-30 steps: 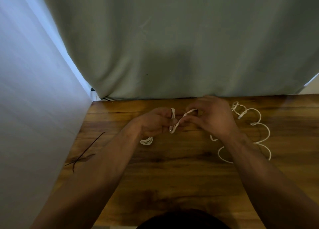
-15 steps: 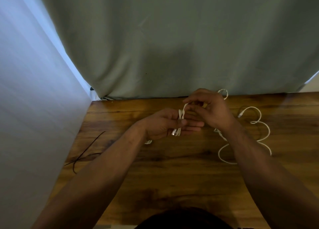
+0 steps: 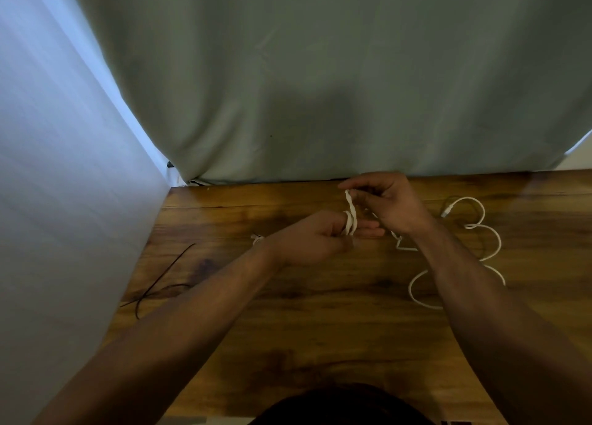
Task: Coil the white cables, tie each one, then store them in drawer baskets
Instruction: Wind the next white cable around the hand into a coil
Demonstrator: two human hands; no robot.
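Looping in a few tight turns round the fingers of the left hand [image 3: 315,238], the white cable [image 3: 350,223] sits just above the wooden table [image 3: 320,322], near its far edge. That hand lies knuckles-up with most fingers curled in over the turns, while one finger [image 3: 368,232] sticks out straight toward the right. Whether the thumb presses on the coil I cannot tell, since the back of the hand hides it. From the coil a short strand climbs to the right hand [image 3: 392,205], which is held a little higher and farther back. Its thumb and forefinger pinch the top of the strand, and the other fingers are bent loosely beneath. The rest of the cable drops below the right wrist, passes under the forearm and lies slack on the tabletop to the right in several open curves. It ends in a small connector [image 3: 446,213] that rests on the wood, apart from both hands. A small white piece [image 3: 258,239] peeps out just beyond the left wrist — too much of it is hidden to say what it is. Near the table's left edge lies a thin black strand [image 3: 160,283], bent into a narrow loop. A grey-green curtain [image 3: 320,88] hangs behind the table, and a pale panel [image 3: 64,200] stands along its left side.
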